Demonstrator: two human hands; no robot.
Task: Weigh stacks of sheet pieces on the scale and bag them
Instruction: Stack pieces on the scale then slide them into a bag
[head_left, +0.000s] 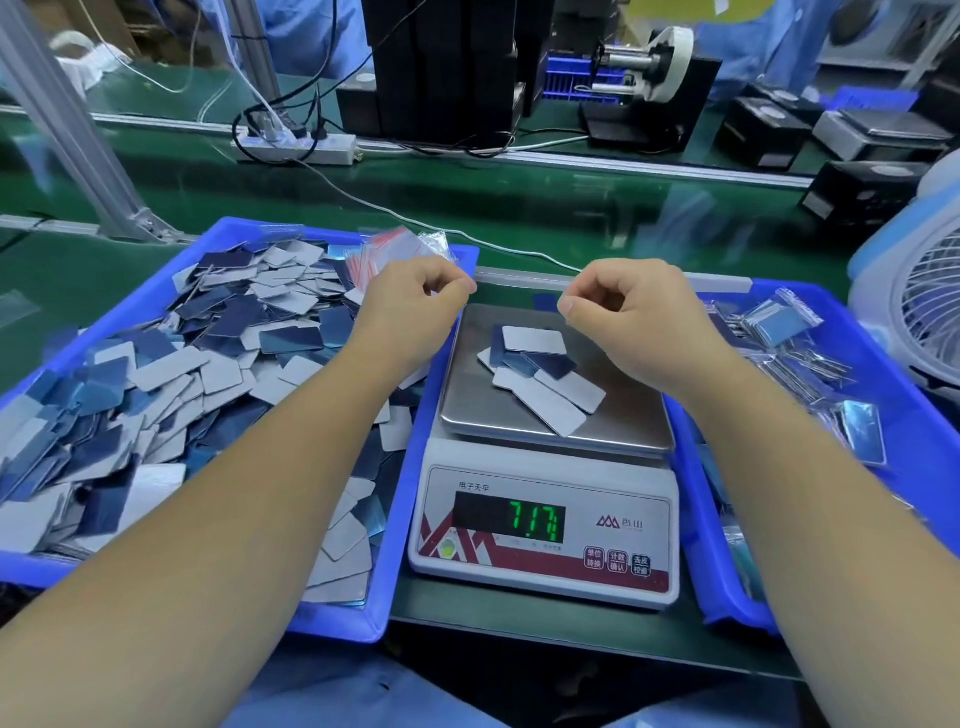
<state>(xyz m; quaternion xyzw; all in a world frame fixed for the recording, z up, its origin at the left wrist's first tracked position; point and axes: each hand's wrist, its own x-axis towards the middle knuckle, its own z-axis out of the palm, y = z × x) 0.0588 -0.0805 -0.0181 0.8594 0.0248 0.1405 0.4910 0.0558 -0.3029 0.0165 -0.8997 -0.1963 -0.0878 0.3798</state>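
Observation:
A white digital scale (545, 525) with a steel pan (623, 415) stands between two blue trays and reads 7.17. A small loose pile of sheet pieces (540, 369), white and dark blue, lies on the pan. My left hand (410, 306) hovers over the pan's far left corner with fingers curled and thumb against forefinger. My right hand (628, 312) hovers over the far right corner in the same pose. Nothing shows between the fingertips of either hand.
The left blue tray (343, 623) is heaped with loose sheet pieces, with red-striped empty bags (384, 254) at its far edge. The right blue tray (727, 608) holds filled clear bags (779, 325). A fan (924, 306) stands at the right, cables and a power strip (301, 148) behind.

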